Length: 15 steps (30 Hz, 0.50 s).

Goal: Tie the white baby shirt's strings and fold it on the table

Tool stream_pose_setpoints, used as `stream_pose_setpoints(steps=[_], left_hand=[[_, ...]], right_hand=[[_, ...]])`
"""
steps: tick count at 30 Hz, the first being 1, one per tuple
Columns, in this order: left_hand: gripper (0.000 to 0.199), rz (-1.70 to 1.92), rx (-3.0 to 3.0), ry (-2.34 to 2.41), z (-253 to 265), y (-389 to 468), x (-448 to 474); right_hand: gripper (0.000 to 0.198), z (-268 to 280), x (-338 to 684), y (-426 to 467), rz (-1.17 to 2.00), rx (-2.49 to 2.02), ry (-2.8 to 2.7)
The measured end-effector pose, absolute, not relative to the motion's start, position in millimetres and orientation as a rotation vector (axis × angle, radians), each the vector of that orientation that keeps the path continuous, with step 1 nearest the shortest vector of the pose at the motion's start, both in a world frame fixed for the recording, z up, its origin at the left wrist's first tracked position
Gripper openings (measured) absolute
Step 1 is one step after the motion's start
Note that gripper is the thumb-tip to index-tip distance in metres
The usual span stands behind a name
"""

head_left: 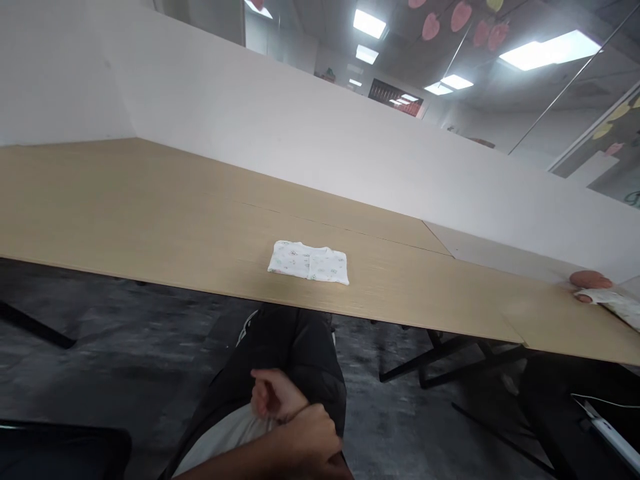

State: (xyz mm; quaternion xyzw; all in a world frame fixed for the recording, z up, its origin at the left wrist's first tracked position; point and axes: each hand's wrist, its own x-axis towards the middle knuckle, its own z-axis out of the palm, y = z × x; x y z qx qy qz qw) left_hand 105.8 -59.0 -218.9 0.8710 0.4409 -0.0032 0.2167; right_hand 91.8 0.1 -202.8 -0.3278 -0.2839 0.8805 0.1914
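A small white garment (309, 262) with a scattered print lies folded flat on the table, its neckline toward the far side. My hands are in front of my body above my lap, apart from the garment. My left hand (315, 433) crosses over and is wrapped around my right wrist. My right hand (277, 395) points left with its fingers loosely curled, and nothing shows in it. The left fingertips are mostly hidden behind the wrist.
The long wooden table (150, 213) runs along a white partition (280, 127) with glass above. At the far right lie a reddish-brown rounded object (590, 279) and white cloth (620, 305). A dark chair (60, 453) stands at lower left; black table legs (450, 360) stand beneath.
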Motion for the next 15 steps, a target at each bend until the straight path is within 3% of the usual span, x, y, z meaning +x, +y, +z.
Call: stream_pose_setpoints(steps=[3, 6, 15], left_hand=[[0.043, 0.251, 2.546, 1.094, -220.5, -59.8, 111.7], [0.036, 0.42, 2.601, 1.088, -226.8, -55.2, 114.0], [0.025, 0.378, 2.636, 1.088, -212.1, -55.8, 109.8]], right_hand=[[0.052, -213.0, 95.5, 15.8, 2.554, -0.797, -0.488], [0.05, -221.9, 95.7, 18.1, 2.394, -0.755, -0.27], [0.044, -232.5, 87.7, 20.0, 2.124, -0.994, -0.085]])
